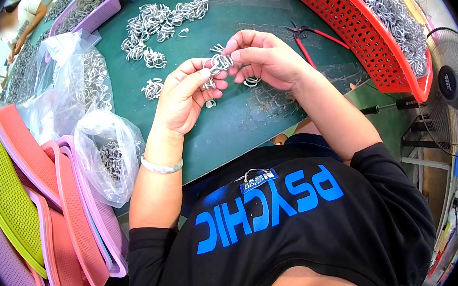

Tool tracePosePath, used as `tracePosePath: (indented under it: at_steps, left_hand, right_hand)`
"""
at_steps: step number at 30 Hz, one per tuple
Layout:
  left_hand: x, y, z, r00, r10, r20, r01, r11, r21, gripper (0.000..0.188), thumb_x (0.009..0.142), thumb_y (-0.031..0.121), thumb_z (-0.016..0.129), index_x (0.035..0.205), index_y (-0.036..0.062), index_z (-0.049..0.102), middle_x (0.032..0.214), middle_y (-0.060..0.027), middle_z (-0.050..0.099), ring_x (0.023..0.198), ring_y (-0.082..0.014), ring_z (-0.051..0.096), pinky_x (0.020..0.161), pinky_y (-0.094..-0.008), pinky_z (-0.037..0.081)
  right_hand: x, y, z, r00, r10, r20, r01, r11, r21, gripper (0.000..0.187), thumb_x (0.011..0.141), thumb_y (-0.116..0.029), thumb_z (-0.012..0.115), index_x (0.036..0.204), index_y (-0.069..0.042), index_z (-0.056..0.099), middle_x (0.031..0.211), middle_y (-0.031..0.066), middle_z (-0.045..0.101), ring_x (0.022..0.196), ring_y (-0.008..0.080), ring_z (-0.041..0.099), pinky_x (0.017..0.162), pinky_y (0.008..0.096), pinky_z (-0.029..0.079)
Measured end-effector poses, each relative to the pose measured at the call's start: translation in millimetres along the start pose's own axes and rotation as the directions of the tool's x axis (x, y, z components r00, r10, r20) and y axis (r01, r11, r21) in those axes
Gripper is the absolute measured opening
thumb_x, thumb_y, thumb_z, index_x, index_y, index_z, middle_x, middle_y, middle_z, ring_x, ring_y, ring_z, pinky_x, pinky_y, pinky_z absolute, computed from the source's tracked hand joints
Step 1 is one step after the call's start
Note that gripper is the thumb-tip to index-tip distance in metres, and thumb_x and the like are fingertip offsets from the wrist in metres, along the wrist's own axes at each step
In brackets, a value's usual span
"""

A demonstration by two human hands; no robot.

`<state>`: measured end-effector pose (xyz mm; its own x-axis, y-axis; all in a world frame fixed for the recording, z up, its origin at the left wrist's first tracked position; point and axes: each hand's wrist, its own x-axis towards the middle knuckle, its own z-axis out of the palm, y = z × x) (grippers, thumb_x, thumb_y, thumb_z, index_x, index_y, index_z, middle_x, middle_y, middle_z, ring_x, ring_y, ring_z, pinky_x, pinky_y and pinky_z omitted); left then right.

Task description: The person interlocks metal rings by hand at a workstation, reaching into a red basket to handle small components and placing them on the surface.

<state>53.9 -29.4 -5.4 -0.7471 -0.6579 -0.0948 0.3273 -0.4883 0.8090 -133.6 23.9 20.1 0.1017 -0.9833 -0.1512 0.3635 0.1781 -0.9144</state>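
Note:
Over the green table (227, 123), my two hands meet around a small bunch of silvery bent-wire rings (221, 62). My left hand (179, 95) is closed on the bunch, with more rings showing between its fingers. From the other side, my right hand (268, 60) pinches the same bunch by thumb and fingertips. A few rings (251, 81) lie beneath the right hand, and a single ring (211, 104) is just below the left fingertips. Beyond the hands spreads a larger pile of rings (158, 23), with small clumps (152, 88) nearer by. Red-handled pliers (305, 50) rest to the right.
A red perforated basket (334, 28) full of rings stands at right, near a fan (449, 86). Plastic bags of rings (110, 155) and stacked colored baskets (8, 194) crowd the left. A purple basket (109, 9) sits at the back; another person (23, 19) is far left.

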Motion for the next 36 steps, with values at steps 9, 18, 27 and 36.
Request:
tracePosePath:
  at_steps: [9,18,27,36]
  left_hand:
    - [-0.7,-0.4,0.6,0.999,0.013,0.035,-0.013,1.000,-0.015,0.025,0.088,0.013,0.048,0.107,-0.0029,0.052,0.090,-0.0113,0.061,0.074,-0.0149,0.060,0.063,-0.0240,0.050]
    - [-1.1,-1.3,-0.2,0.999,-0.046,0.019,0.044,0.997,0.067,0.030,0.091,0.021,0.044,0.108,-0.0017,0.052,0.080,-0.0069,0.061,0.062,-0.0108,0.056,0.055,-0.0207,0.046]
    - [-2.3,-1.2,7.1,0.993,-0.037,-0.110,0.057,0.981,0.186,0.030,0.092,0.027,0.044,0.103,0.0013,0.053,0.070,-0.0023,0.057,0.052,-0.0071,0.049,0.047,-0.0182,0.039]
    - [-4.2,-0.5,8.9,0.995,0.017,-0.102,0.013,0.959,0.284,0.028,0.090,0.026,0.047,0.102,0.0019,0.055,0.068,-0.0003,0.053,0.052,-0.0060,0.047,0.046,-0.0176,0.036]
  right_hand:
    - [2.6,-0.7,-2.6,0.993,0.017,0.119,0.000,0.990,-0.143,0.020,0.080,-0.007,0.059,0.098,0.000,0.055,0.086,0.0036,0.057,0.071,0.0084,0.054,0.061,0.0204,0.045]
    - [1.9,-6.4,-1.5,0.997,-0.032,0.073,0.052,0.959,-0.280,0.013,0.074,-0.006,0.061,0.085,0.001,0.057,0.074,0.0027,0.055,0.062,0.0075,0.050,0.052,0.0193,0.041]
    - [1.1,-13.2,-0.1,0.996,-0.035,0.076,0.059,0.941,-0.334,0.014,0.077,-0.006,0.060,0.088,0.000,0.056,0.072,0.0001,0.055,0.059,0.0060,0.049,0.053,0.0187,0.039]
    - [-1.5,-15.7,5.5,0.996,-0.074,0.046,0.084,0.950,-0.301,0.020,0.077,-0.007,0.061,0.094,0.003,0.057,0.079,0.0044,0.058,0.063,0.0073,0.051,0.055,0.0203,0.041]
